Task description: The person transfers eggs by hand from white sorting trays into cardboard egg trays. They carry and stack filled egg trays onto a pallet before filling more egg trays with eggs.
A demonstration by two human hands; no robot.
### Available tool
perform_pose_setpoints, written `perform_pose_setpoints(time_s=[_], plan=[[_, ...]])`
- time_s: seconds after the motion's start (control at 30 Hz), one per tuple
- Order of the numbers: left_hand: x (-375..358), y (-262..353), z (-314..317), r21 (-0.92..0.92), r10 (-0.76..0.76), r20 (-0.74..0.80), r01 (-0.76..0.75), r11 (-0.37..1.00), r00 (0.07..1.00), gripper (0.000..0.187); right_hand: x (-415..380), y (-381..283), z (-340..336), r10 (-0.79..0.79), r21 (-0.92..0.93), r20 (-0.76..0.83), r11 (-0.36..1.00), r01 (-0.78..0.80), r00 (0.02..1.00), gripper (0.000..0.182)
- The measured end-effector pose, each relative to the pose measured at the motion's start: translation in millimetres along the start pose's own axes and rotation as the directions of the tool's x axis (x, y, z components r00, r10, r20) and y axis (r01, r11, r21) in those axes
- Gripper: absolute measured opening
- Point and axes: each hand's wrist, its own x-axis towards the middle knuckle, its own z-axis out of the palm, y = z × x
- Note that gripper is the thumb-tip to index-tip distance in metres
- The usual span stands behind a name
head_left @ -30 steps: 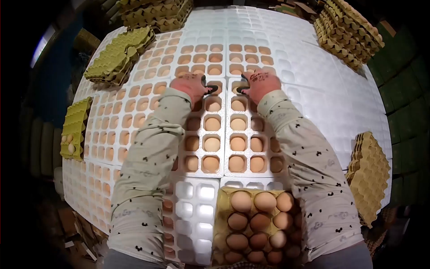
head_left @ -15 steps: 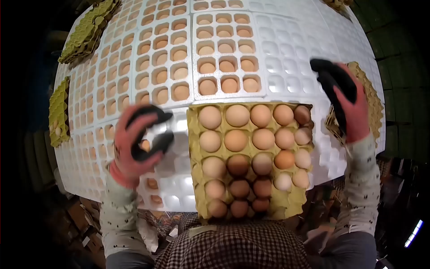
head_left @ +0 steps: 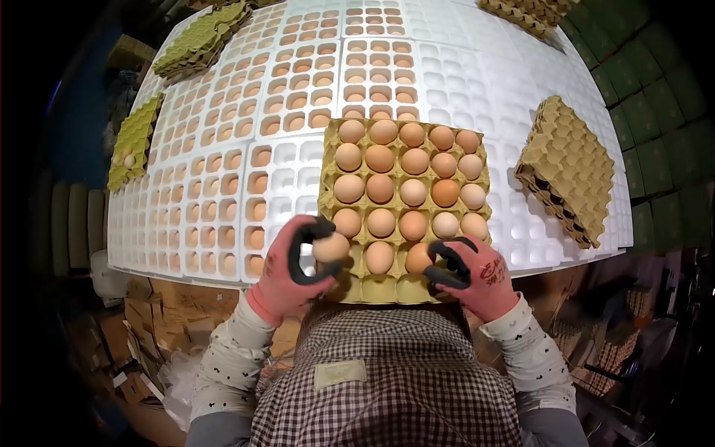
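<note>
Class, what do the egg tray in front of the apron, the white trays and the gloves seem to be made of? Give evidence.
Egg tray: probably moulded paper pulp; matt, yellowish-brown, with soft-edged cups.
White trays: likely foam, though plastic is possible; pale, slightly shiny, thick-walled cells.
Gloves: apparently pink fabric; black fingers suggest a rubbery coating.

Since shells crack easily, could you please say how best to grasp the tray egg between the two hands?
Probably by the rounded sides of the egg, from above and the wearer's side: its dome stands above the tray, and the pocket on that side is empty, while another egg sits beyond.
</note>
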Motion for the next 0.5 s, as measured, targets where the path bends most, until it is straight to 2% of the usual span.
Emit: perform_pose_setpoints(time_s=[0.07, 0.1, 0.13, 0.2, 0.23, 0.27, 0.3, 0.33, 0.37, 0.4, 0.43, 0.47, 0.5], plan=[[9, 7, -1, -0.387, -0.131, 0.033, 0.134, 0.912, 0.991, 0.047, -3, -7, 9, -0.214, -0.163, -0.144, 0.968, 0.190, 0.966, 0.043], [13, 12, 2, -0.085, -0.018, 0.111, 0.027, 0.996, 0.994, 0.048, -1, -11, 19, -0.207, -0.261, -0.111, 0.950, 0.173, 0.972, 0.057], [13, 11, 5, 0.350, 0.197, 0.300, -0.299, 0.888, 0.934, 0.043, 4, -8, 32, -0.249, -0.298, -0.179, 0.936, 0.189, 0.952, 0.068], [6, 24, 37, 0.725, 0.093, 0.451, -0.425, 0.542, 0.888, 0.042, 8, -5, 25, -0.143, -0.142, -0.046, 0.981, 0.135, 0.989, 0.066], [3, 13, 51, 0.755, 0.232, 0.415, -0.475, 0.451, 0.880, 0.047, 3, 3, 20, -0.069, 0.189, -0.137, 0.977, 0.094, 0.988, 0.062], [0, 11, 50, 0.734, 0.197, 0.393, -0.435, 0.521, 0.898, 0.051, -5, 14, 14, 0.035, 0.504, -0.195, 0.861, 0.069, 0.980, 0.058], [3, 17, 46, 0.710, 0.162, 0.372, -0.393, 0.585, 0.914, 0.055, -10, 14, 4, 0.182, 0.818, -0.240, 0.567, 0.097, 0.954, 0.058], [7, 21, 40, 0.682, 0.127, 0.352, -0.347, 0.644, 0.927, 0.059, -17, 32, -13, 0.269, 0.881, -0.136, 0.474, -0.008, 0.954, 0.056], [7, 21, 28, 0.562, 0.033, 0.276, -0.189, 0.805, 0.961, 0.059, -22, 50, -24, 0.175, 0.675, -0.223, 0.738, 0.022, 0.959, 0.056], [7, 13, 21, 0.381, 0.134, 0.123, -0.171, 0.909, 0.983, 0.059, -23, 60, -29, 0.060, 0.394, -0.274, 0.917, 0.055, 0.960, 0.056], [10, 9, 10, 0.540, 0.219, 0.098, -0.237, 0.808, 0.971, 0.057, -19, 48, -35, 0.119, 0.175, -0.242, 0.982, -0.078, 0.963, 0.058], [15, 7, 1, 0.682, 0.304, 0.092, -0.283, 0.675, 0.948, 0.055, -15, 35, -39, 0.186, -0.057, -0.223, 0.977, -0.203, 0.957, 0.060], [23, 12, -2, 0.769, 0.263, 0.192, -0.311, 0.558, 0.945, 0.054, -8, 45, -30, 0.097, -0.350, -0.209, 0.922, -0.167, 0.973, 0.066]])
